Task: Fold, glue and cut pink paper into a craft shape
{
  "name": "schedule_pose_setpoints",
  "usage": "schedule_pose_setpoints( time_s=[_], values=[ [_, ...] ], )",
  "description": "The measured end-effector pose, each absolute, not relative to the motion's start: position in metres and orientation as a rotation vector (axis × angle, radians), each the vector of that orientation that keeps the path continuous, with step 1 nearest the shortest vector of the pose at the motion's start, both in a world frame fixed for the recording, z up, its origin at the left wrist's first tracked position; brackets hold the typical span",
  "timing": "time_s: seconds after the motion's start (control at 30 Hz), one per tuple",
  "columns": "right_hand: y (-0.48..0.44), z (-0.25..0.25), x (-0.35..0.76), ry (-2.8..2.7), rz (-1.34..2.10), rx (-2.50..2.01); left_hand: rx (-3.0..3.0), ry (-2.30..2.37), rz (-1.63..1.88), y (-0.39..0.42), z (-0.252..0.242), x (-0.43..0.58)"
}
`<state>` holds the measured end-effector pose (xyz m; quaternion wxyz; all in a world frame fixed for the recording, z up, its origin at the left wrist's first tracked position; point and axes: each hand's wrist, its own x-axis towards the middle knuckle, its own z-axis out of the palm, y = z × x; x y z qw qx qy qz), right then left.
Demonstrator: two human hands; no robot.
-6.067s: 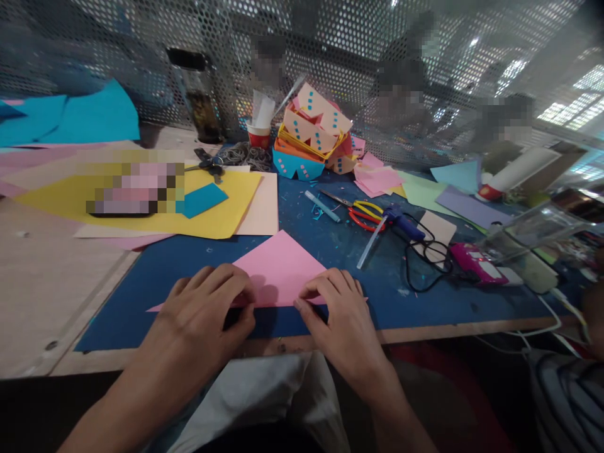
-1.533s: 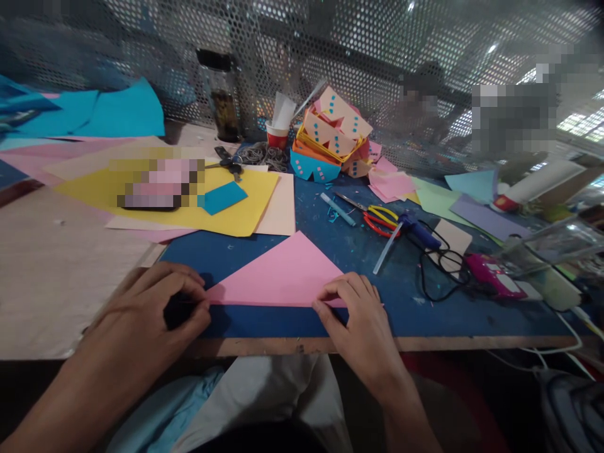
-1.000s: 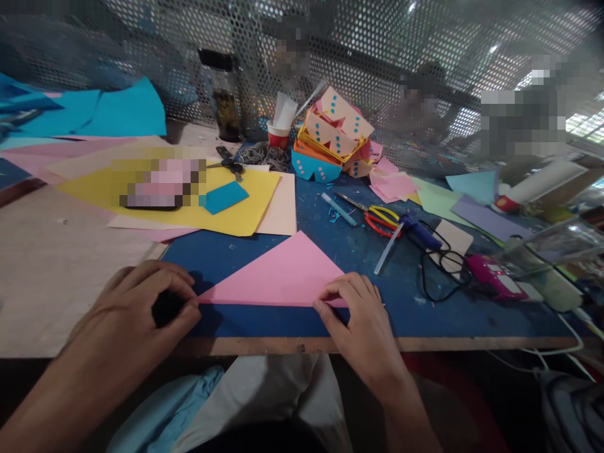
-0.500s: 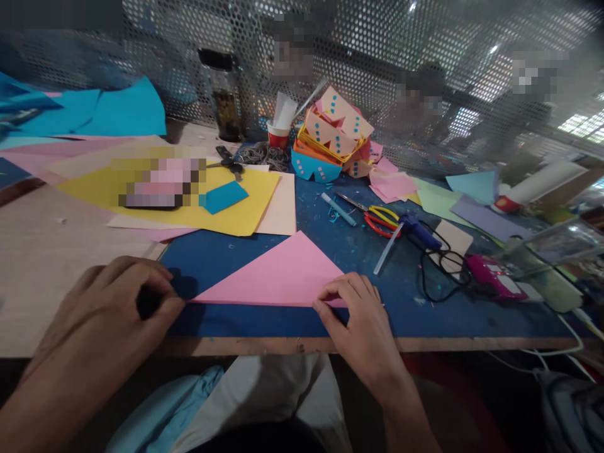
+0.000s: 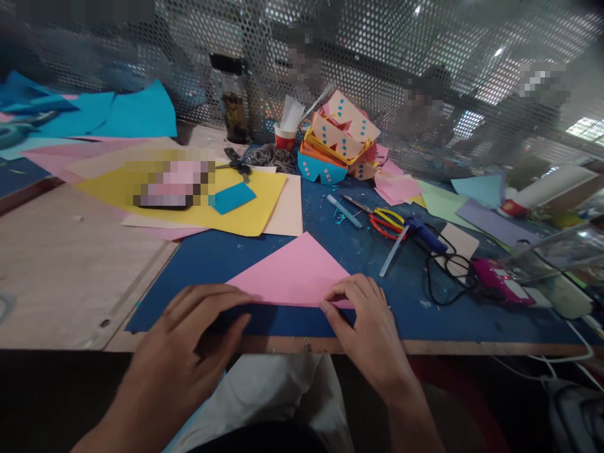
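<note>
From where I stand, the pink paper (image 5: 287, 277) lies as a wide triangle on the blue work surface (image 5: 189, 264), its long straight edge toward the person and its peak pointing away. The left hand (image 5: 195, 333) is loosely open: its fingers stretch over the left end of that long edge and hide the corner, while the thumb stands clear of them, below the paper, with a plain gap between. How hard those fingers press, I can't tell. The right hand (image 5: 363, 321) is curled tighter, thumb and forefinger brought together on the long edge right of the middle, the other fingers bent over the right end of the sheet. Beyond the right hand lie scissors (image 5: 387, 221) with red and yellow handles, a blue glue gun (image 5: 428, 236) with a translucent stick (image 5: 392, 255) in front of it, and a light-blue pen-like tool (image 5: 344, 211). Up and to the left, a small teal piece (image 5: 236, 198) rests on a yellow sheet (image 5: 250, 220). Straight behind the triangle, a heap of cut-paper pieces (image 5: 337, 138) sits near a red and white cup (image 5: 285, 136).
</note>
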<state>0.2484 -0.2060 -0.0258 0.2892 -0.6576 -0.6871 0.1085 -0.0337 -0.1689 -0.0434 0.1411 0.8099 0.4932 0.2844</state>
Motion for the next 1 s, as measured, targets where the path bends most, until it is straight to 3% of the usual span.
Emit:
schedule_pose_setpoints(
  time_s=[0.13, 0.53, 1.0],
  values=[
    [-0.205, -0.026, 0.248, -1.832, 0.292, -1.756, 2.401, 1.350, 0.963, -0.159, -0.033, 0.006],
    [-0.200, -0.020, 0.228, -1.871, 0.205, -1.793, 2.591, 1.437, 0.854, -0.148, -0.039, 0.030],
    [-0.189, -0.022, 0.213, -1.898, 0.342, -1.663, 2.609, 1.512, 0.830, -0.147, -0.037, 0.042]
  ],
)
